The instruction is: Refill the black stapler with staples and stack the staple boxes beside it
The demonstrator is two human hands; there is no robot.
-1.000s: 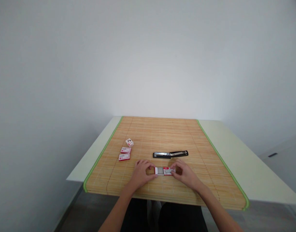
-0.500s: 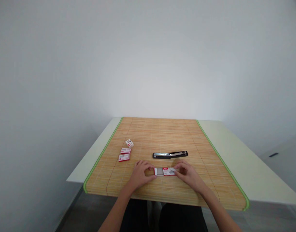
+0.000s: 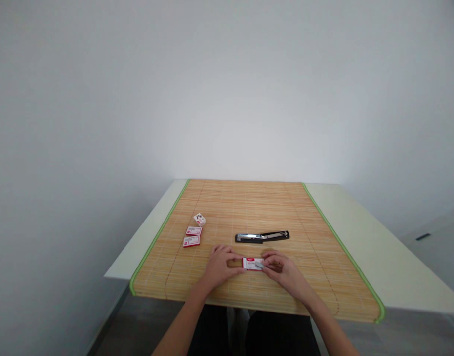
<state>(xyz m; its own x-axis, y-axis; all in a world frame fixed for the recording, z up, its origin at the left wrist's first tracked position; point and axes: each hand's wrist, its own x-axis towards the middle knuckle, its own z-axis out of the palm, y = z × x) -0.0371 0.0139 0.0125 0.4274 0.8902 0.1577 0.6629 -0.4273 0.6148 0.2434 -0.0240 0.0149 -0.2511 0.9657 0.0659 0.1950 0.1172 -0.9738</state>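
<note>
Between my two hands is a small red-and-white staple box (image 3: 253, 264), lying low over the bamboo mat with its printed face up. My left hand (image 3: 224, 265) grips its left end between thumb and fingers. At the right end, my right hand (image 3: 281, 269) pinches the box and covers that edge. The sleeve and tray appear pushed together, with no grey contents showing. Just beyond the hands lies a black stapler (image 3: 262, 237), opened out flat with its metal rail exposed.
Left of my hands lie two flat red-and-white boxes (image 3: 191, 241) and a tilted white box (image 3: 199, 219). A bamboo mat (image 3: 245, 202) with green edging covers the middle of the white table (image 3: 345, 212). A wall (image 3: 234, 99) stands behind it.
My hands have come closer together, and the box's sleeve and tray have slid into each other. The grey part that showed at the left is now covered.
</note>
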